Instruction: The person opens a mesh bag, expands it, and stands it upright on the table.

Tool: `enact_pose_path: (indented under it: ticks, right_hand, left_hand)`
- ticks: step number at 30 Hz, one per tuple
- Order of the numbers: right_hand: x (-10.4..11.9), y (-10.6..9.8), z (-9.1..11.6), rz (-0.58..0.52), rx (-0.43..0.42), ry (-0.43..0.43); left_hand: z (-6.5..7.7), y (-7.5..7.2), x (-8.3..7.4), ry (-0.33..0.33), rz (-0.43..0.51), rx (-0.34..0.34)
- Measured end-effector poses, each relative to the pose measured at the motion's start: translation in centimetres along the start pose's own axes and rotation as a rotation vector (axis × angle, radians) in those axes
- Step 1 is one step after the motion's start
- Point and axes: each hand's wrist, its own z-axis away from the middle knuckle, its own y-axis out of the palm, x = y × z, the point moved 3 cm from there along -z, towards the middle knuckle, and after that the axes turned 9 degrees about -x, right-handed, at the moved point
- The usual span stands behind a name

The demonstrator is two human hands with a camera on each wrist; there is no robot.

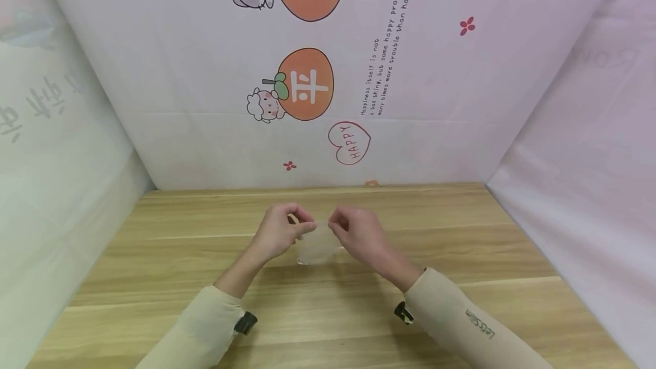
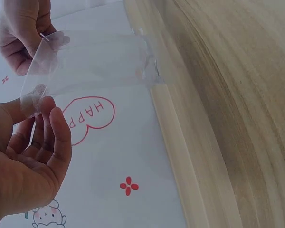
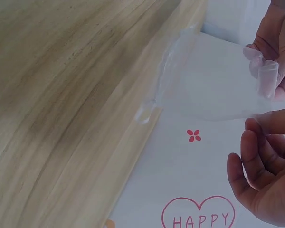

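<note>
A small clear plastic bag [image 1: 319, 248] hangs between my two hands, over the wooden table. My left hand [image 1: 281, 231] pinches one corner of its upper edge between thumb and index finger. At the other corner, my right hand [image 1: 361, 236] pinches it the same way. In the left wrist view the film of the bag [image 2: 99, 64] is stretched nearly flat, and its lower edge looks crumpled. The right wrist view shows a folded bit of the bag [image 3: 267, 80] by the left fingers. The other fingers of both hands are bent loosely.
The wooden table [image 1: 318, 318] runs back to a white printed cloth [image 1: 420, 147] with fruit, animal and lettering pictures. Pale cloth walls [image 1: 66, 147] close off both sides. Dark straps with small devices [image 1: 246, 323] are at the sleeves.
</note>
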Motion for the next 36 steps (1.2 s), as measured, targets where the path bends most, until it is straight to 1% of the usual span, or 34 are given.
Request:
enact_pose_path:
  ticks: [4,9,13,17,20,23,26,30,33,36]
  right_hand:
    - [0.1,0.0,0.0,0.006,0.028,0.033]
    - [0.0,0.0,0.0,-0.004,0.046,0.055]
    - [-0.3,0.1,-0.1,-0.028,0.07,0.08]
    - [-0.6,0.3,-0.2,-0.07,0.091,0.112]
    - [-0.9,0.2,-0.3,-0.106,0.076,0.134]
    - [-1.1,0.1,-0.4,-0.154,0.044,0.168]
    - [-1.4,0.0,-0.5,-0.203,0.011,0.199]
    - [-1.7,0.1,-0.6,-0.252,-0.015,0.22]
    - [-1.5,0.4,-0.6,-0.288,-0.023,0.233]
    - [-1.3,0.7,-0.4,-0.323,-0.028,0.233]
  left_hand:
    - [0.0,0.1,-0.2,0.02,-0.016,0.006]
    - [0.0,0.3,-0.1,0.015,-0.024,0.001]
    - [-0.1,0.5,-0.2,0.023,-0.02,0.006]
    - [0.0,0.4,0.1,0.048,-0.013,0.001]
    - [0.2,0.0,0.6,0.055,-0.023,-0.035]
    - [0.6,-0.3,0.9,0.054,-0.054,-0.076]
    - [0.9,-0.4,1.0,0.055,-0.108,-0.095]
    - [1.0,-0.3,0.8,0.027,-0.151,-0.114]
    - [0.9,-0.3,0.8,-0.007,-0.094,-0.122]
    - [0.7,-0.1,1.0,-0.054,0.014,-0.115]
